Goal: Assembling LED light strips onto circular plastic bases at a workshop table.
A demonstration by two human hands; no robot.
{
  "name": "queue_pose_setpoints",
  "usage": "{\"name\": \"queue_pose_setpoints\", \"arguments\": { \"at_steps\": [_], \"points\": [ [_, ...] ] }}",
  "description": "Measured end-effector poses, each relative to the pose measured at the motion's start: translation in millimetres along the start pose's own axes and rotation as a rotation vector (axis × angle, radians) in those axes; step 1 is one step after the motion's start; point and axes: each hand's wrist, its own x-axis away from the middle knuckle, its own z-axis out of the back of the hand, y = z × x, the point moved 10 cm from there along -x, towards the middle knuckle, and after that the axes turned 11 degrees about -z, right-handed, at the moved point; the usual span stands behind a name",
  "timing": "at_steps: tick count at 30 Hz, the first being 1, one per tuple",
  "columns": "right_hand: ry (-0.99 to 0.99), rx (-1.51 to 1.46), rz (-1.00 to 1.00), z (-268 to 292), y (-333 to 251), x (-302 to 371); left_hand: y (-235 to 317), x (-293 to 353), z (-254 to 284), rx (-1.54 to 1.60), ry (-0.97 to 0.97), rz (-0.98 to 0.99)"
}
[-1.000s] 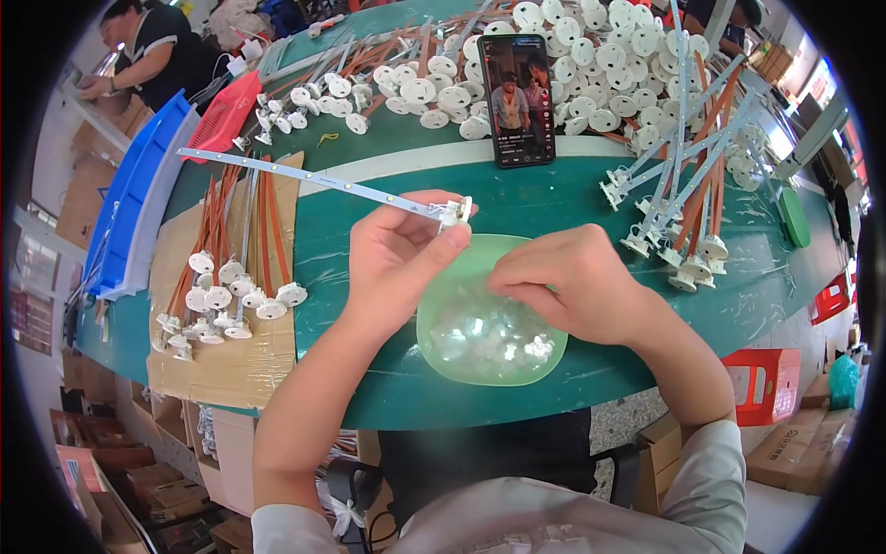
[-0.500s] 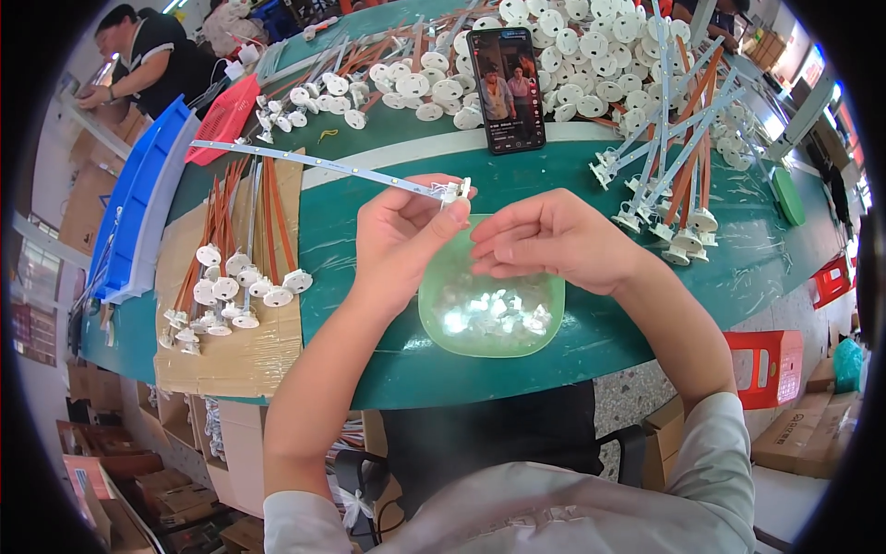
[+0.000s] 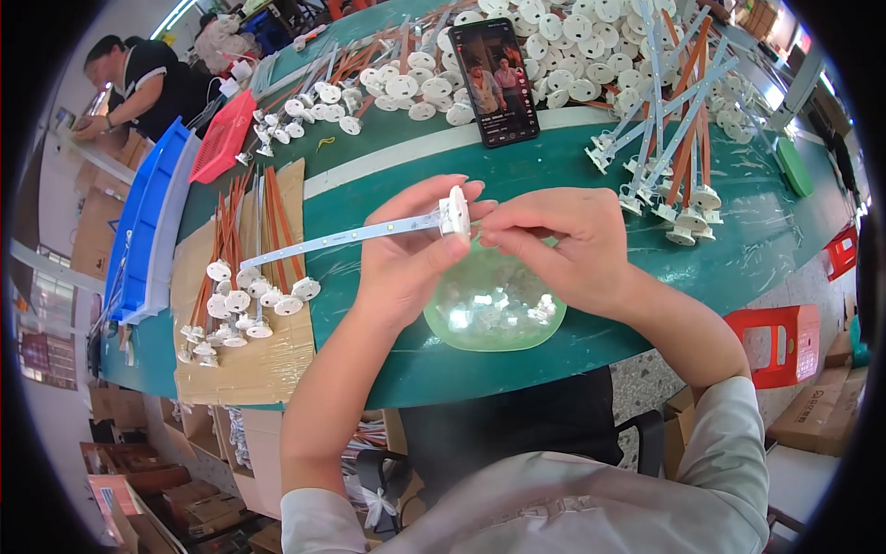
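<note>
Between its thumb and fingers, my left hand (image 3: 397, 258) grips an LED light strip (image 3: 355, 236) at its white round end cap (image 3: 455, 212). The cap is turned on edge, and the strip reaches out to the left over the cardboard. Just right of the cap is my right hand (image 3: 577, 245), thumb and fingertips pinched together. Whatever sits in that pinch is too small to make out. Below both hands stands a light green translucent bowl (image 3: 498, 345) with small shiny clear pieces (image 3: 494, 309) inside, partly hidden by my right hand.
Strips with white round caps (image 3: 235, 300) lie on a cardboard sheet (image 3: 291, 365) at left. A phone (image 3: 496, 83) leans against a heap of capped strips (image 3: 581, 55). Another bundle (image 3: 688, 198) is at right. Beyond the blue bin (image 3: 152, 222) and red basket (image 3: 224, 138), a person (image 3: 152, 78) works.
My left hand has turned the cap on edge, and the strip's free end has swung down toward the cardboard. My right fingers have come together into a pinch closer to the cap.
</note>
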Motion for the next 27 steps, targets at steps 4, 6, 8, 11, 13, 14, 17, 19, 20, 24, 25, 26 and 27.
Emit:
{"name": "queue_pose_setpoints", "arguments": {
  "at_steps": [4,6,8,11,13,14,17,19,20,24,25,26,27],
  "points": [
    [0.088,0.155,0.278,0,-23,9,-1,2,-1,-0.03,-0.042,0.0],
    [0.112,0.164,0.301,3,-27,11,1,2,-1,-0.041,-0.048,-0.017],
    [0.129,0.171,0.328,4,-30,13,1,2,-2,-0.073,-0.052,-0.023],
    [0.13,0.234,0.35,3,-30,15,2,2,0,-0.17,-0.054,-0.042],
    [0.174,0.224,0.389,6,-31,16,4,2,0,-0.236,-0.055,-0.053],
    [0.175,0.226,0.387,5,-32,16,5,3,0,-0.257,-0.037,-0.055],
    [0.17,0.22,0.37,6,-31,17,7,3,-2,-0.277,-0.019,-0.056],
    [0.169,0.221,0.368,5,-30,17,7,3,-2,-0.279,-0.019,-0.053],
    [0.167,0.219,0.367,5,-30,16,8,3,-3,-0.306,-0.031,-0.063],
    [0.18,0.318,0.479,-1,-37,21,8,2,-1,-0.335,-0.024,-0.079],
    [0.185,0.324,0.484,-2,-37,22,8,2,-2,-0.334,-0.023,-0.079],
    [0.183,0.325,0.483,-2,-36,22,9,2,-4,-0.381,-0.049,-0.077],
    [0.181,0.332,0.49,-3,-34,22,9,2,-7,-0.429,-0.075,-0.076]
  ]
}}
